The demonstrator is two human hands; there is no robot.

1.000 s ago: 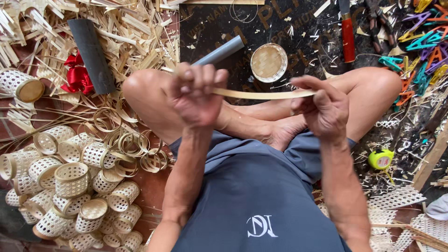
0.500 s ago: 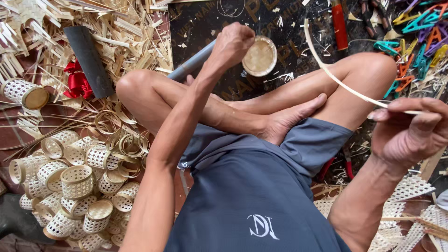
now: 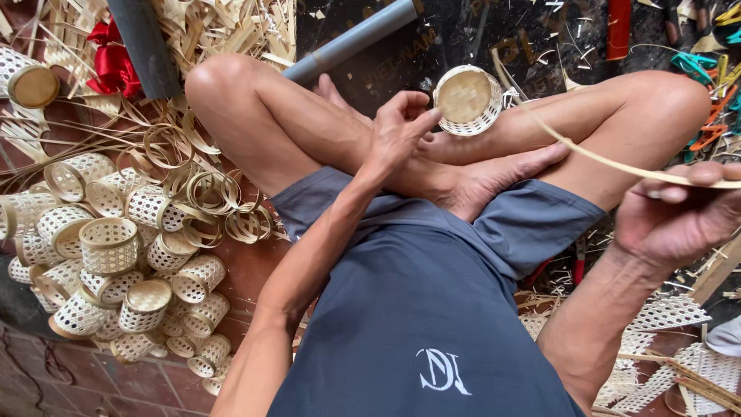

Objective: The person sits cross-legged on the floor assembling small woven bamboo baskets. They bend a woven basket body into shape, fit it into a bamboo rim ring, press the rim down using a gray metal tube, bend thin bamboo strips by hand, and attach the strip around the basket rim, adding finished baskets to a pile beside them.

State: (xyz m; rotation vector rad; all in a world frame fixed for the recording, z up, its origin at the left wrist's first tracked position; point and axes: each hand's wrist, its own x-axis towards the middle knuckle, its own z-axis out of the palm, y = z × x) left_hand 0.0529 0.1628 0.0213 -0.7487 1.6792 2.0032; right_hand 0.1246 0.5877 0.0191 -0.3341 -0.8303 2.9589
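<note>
**Holding a bamboo strip beside a small woven basket**

Sitting cross-legged on the floor, the person stretches the left arm forward across the lap, forearm angled up and to the right, with the left hand [image 3: 401,127] raised over the crossed shins. Its fingers are loosely curled, the thumb and forefinger drawn together toward the rim of a small round woven basket [image 3: 468,99]; the fingertips sit right at the basket's edge, though whether they actually pinch it cannot be told. The basket lies on its side against the raised knee, its open mouth facing the camera.

The right arm is bent out to the right side, and the right hand [image 3: 679,216] is turned palm-inward with the fingers closed around one end of a long, thin bamboo strip [image 3: 571,143]. The strip curves up and leftward from that hand, passing over the thigh and ending just beside the basket, on its right. The two hands are well apart, the basket near the left one and the strip's free end between them.

To the left on the tiled floor lies a heap of finished woven baskets [image 3: 108,255], with loose bamboo rings [image 3: 208,193] beside them. A grey tube [image 3: 351,38] lies beyond the knees, and a red cloth [image 3: 114,62] sits among bamboo shavings at upper left.
</note>
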